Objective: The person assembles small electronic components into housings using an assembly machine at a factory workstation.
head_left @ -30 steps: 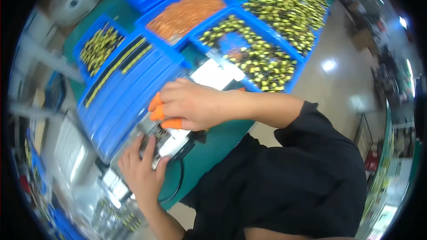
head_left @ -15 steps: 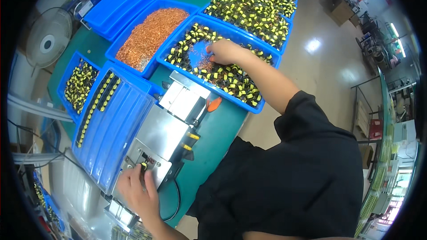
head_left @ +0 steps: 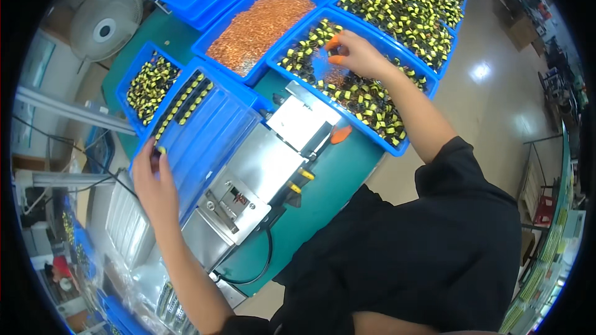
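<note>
My left hand (head_left: 155,180) is at the near end of a clear ribbed plastic tray (head_left: 217,130), pinching a small yellow-banded black part (head_left: 161,149). Rows of similar yellow-banded parts (head_left: 197,103) lie along the tray's left side. My right hand (head_left: 360,56), with orange finger cots on its fingertips, is over a blue bin (head_left: 397,147) of loose yellow-banded parts with copper wires. Its thumb and finger are apart, and nothing shows between them. Between my hands stands a metal bench machine (head_left: 267,164), with reddish wire bits in its small opening.
A blue bin of copper wire clippings (head_left: 264,28) sits behind the machine. More yellow-banded parts fill a small bin (head_left: 152,87) at left and large bins (head_left: 397,9) at far right. An orange piece (head_left: 341,134) lies on the green table (head_left: 335,177). A fan (head_left: 105,28) stands far left.
My left hand has moved from the machine's opening to the left, onto the tray, with the small part. My right hand has stayed over the parts bin, its fingers now apart. The view has shifted.
</note>
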A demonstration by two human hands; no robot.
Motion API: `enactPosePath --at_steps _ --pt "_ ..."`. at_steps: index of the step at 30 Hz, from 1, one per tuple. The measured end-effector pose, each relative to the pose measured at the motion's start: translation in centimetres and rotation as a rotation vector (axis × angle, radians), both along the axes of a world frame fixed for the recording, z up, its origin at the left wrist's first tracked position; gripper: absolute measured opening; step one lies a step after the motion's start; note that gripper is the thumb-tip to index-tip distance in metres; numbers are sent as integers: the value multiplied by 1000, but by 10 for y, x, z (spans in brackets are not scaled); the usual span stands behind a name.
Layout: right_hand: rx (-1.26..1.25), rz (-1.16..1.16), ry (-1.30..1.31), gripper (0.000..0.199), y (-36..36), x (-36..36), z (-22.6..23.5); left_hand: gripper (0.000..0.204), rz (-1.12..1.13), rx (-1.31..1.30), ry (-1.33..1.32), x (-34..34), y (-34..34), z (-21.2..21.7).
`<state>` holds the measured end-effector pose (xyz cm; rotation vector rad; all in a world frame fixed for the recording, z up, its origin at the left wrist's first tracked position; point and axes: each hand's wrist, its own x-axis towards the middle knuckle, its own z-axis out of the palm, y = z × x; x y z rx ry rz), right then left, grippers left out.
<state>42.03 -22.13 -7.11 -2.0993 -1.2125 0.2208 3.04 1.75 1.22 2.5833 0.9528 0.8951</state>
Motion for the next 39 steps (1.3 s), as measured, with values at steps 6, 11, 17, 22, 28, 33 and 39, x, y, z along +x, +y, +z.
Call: enactPosePath --at_steps 6,11,17,22,28,33,39 --pt "148 -36 163 34 5 -3 -7 34 17 -263 174 32 76 -38" --pt "163 -43 379 33 8 -8 6 36 -58 -379 128 41 79 -42" --pt "325 51 535 36 17 -35 32 37 -89 -286 135 41 64 -32" --pt "201 485 241 31 42 -139 89 36 -41 -42 117 11 49 -17" --pt "43 850 -161 15 73 -222 61 30 -51 -25 56 -31 -28 -15" --pt "126 905 -219 16 76 -238 50 27 5 -1 49 -70 -87 -30" --pt "254 963 -154 15 82 -258 41 24 47 21 60 -76 -99 -36"
